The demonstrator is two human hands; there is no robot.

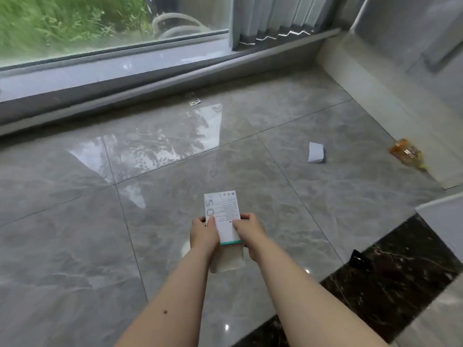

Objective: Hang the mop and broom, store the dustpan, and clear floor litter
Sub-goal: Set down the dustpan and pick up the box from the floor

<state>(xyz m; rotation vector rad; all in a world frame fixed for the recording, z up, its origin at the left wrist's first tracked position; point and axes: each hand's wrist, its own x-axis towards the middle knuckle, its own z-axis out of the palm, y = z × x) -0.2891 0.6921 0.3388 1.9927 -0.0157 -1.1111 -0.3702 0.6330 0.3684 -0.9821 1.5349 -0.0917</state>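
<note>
Both hands hold a white carton with a teal end above the grey tiled floor. My left hand grips its left edge and my right hand grips its right edge. Under the hands hangs a pale, paper-like piece; which hand holds it is hidden. Litter lies on the floor: a small white box to the right, an orange plastic wrapper by the right wall, a foil blister pack near the window sill. No mop, broom or dustpan is in view.
A low window sill runs along the far side, with vertical blinds at its right end. A pale plinth lines the right wall. A dark marble strip crosses the near right floor, with a small black object at its edge.
</note>
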